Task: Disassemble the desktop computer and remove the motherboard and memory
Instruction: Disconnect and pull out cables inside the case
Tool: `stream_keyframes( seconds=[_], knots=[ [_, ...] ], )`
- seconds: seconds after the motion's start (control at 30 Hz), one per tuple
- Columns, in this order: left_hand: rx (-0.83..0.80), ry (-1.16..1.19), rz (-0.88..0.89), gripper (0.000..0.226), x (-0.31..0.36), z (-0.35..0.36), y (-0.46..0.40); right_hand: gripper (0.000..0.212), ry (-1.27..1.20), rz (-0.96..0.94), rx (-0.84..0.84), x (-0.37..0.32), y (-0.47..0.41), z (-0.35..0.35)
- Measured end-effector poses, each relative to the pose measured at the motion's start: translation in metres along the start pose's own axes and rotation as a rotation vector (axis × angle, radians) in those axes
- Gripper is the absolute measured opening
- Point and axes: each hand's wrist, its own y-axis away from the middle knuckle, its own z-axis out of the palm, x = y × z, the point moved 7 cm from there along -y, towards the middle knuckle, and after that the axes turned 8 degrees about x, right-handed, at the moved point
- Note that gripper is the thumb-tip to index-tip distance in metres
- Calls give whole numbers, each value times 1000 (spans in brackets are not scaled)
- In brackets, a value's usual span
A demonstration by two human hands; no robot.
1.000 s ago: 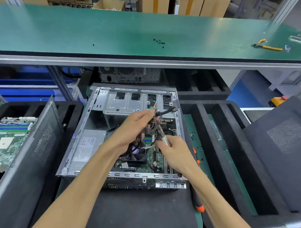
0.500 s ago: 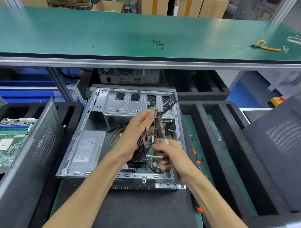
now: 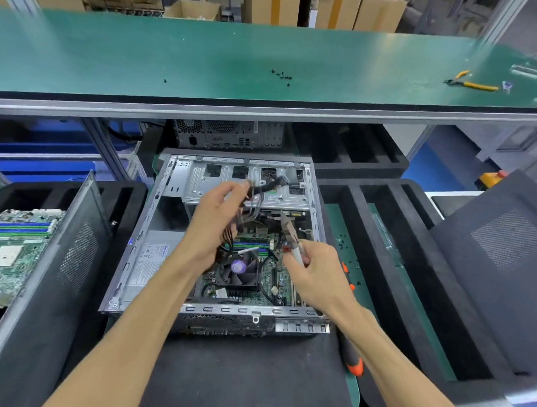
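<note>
Case (image 3: 182, 206) was open; our left hand (image 3: 219, 223) gripped cables (image 3: 260, 188), right hand (image 3: 312, 262) gripped pliers (image 3: 289, 230); motherboard (image 3: 264, 279), memory (image 3: 250, 245) not yet removed.

2 motherboards (image 3: 17, 245) (1 removed), 2 hands (image 3: 215, 228)

Site was an electronics teardown workshop: green bench (image 3: 195, 53) at 12 o'clock carrying loose screws (image 3: 282, 76) and cutters (image 3: 470, 83), cartons (image 3: 324, 6) behind, foam trays (image 3: 384, 245) at 3 o'clock, spare motherboard (image 3: 16, 245) at 9 o'clock.
</note>
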Motion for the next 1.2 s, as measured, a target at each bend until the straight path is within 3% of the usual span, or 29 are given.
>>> stream_keyframes(
  seconds=[0.13, 0.23, 0.33, 0.43, 0.6, 0.87, 1.2],
  knots=[
    [-102, 204, -89, 31, -8, 5, -2, 42, -46, 15, -91, 7, 0, 6],
    [-70, 82, -176, 26, -31, 9, 0, 32, -96, 152, -159, 17, -7, 9],
    [47, 93, -259, 22, -48, 2, -3, 33, -403, 423, -200, 34, -11, 9],
    [0, 245, -254, 21, -47, 8, -6, 45, -630, 519, -174, 40, -13, -3],
    [-69, 146, -155, 12, -33, 40, -5, 64, -253, 383, 46, 61, -12, -69],
    [-140, 14, -97, 13, -33, 121, 0, 32, -176, 467, 416, 151, 32, -146],
    [-163, -173, -51, 18, -43, 171, 8, 23, 106, 467, 620, 230, 79, -180]
  ],
)
